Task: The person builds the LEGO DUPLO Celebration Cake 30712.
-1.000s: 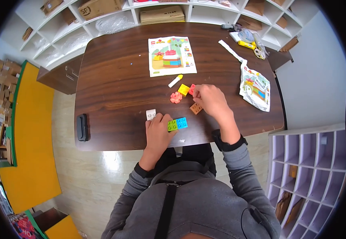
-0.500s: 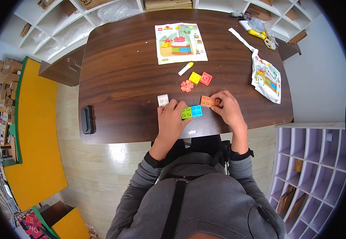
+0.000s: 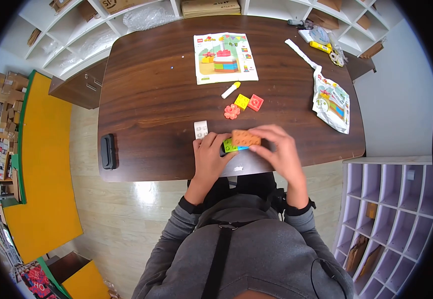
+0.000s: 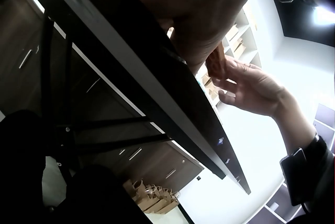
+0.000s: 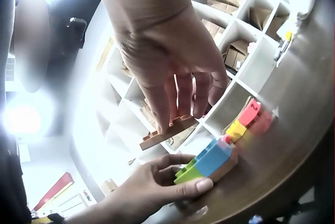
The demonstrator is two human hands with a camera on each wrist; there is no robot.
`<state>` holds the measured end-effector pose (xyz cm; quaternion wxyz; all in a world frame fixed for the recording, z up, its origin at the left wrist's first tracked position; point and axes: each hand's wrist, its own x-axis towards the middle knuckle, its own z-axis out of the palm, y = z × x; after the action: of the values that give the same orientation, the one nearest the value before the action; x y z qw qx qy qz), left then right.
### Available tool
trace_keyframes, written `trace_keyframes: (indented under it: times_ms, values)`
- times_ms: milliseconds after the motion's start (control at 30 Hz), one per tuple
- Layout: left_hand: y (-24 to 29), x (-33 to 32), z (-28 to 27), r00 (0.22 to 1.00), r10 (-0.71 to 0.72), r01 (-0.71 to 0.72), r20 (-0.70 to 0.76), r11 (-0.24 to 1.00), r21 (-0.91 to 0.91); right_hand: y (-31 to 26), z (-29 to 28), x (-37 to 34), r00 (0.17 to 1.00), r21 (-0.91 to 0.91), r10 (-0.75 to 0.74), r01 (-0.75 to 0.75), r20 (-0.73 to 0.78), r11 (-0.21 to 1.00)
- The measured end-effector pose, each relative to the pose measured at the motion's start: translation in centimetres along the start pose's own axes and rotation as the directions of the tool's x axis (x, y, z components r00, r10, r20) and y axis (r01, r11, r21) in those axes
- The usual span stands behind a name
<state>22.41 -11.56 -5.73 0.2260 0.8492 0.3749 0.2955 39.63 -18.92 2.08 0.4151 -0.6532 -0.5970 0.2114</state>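
Note:
My right hand [image 3: 282,152] pinches a flat brown toy brick [image 3: 246,138] by its end and holds it above the joined bricks. Below it, a green brick [image 5: 189,173] and a blue brick [image 5: 213,157] sit side by side on another brown brick [image 5: 226,167]. My left hand [image 3: 210,154] grips this stack at the green end, thumb on the near side. In the head view the raised brick partly covers the stack. Just beyond the left fingers lies a white brick [image 3: 201,129].
Farther in are a pink flower piece [image 3: 232,111], yellow brick [image 3: 241,102], red brick [image 3: 255,102] and white-and-yellow candle piece [image 3: 230,90]. A printed sheet [image 3: 226,59] lies behind them. An opened bag [image 3: 331,102] is at right, a black case [image 3: 108,151] at left.
My right hand went from the red brick to the brown brick on the table, then lifted it leftward over the green and blue bricks. My left hand kept its grip on the stack.

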Motion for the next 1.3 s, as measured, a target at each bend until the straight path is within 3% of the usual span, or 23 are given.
trace_keyframes:
  times_ms: [100,300,500,633,767,933,1100,1233,1300]
  values:
    - [0.1,0.0,0.0,0.999,-0.029,0.029,-0.017,0.999,0.044,0.3,1.7,0.1,0.995,-0.008,-0.072,0.073,0.068,0.997]
    - [0.0,0.0,-0.1,0.997,-0.073,0.073,0.004,0.996,-0.047,0.9,2.5,0.0,0.994,-0.037,-0.001,0.005,0.107,0.999]
    - [-0.2,-0.1,0.2,1.0,-0.017,0.018,-0.02,0.999,0.027,1.1,2.2,0.5,0.983,-0.002,-0.007,0.007,0.183,1.0]
    - [0.1,0.0,0.1,0.998,0.024,-0.022,-0.05,0.999,0.037,0.8,2.3,1.0,0.98,-0.117,-0.031,0.055,0.198,0.992]
    - [0.2,0.1,-0.1,1.0,-0.024,0.025,-0.018,0.999,0.023,1.2,1.7,2.0,0.955,-0.099,-0.035,0.067,0.293,0.993]
    - [0.5,0.1,-0.4,1.0,-0.018,0.019,-0.019,0.999,0.04,1.1,1.6,2.1,0.95,-0.108,-0.033,0.07,0.31,0.992]
    - [1.0,-0.1,-2.1,0.997,-0.061,0.066,0.04,0.988,-0.137,0.6,1.0,2.1,0.931,-0.122,-0.031,0.08,0.365,0.989]
    - [1.0,-0.1,-2.3,0.998,-0.042,0.047,0.047,0.991,-0.121,0.9,1.2,2.1,0.925,-0.112,0.004,0.042,0.379,0.993]
    - [0.9,0.2,-2.3,0.985,-0.12,0.147,0.127,0.962,-0.229,0.9,1.4,1.9,0.926,-0.12,0.015,0.032,0.376,0.992]
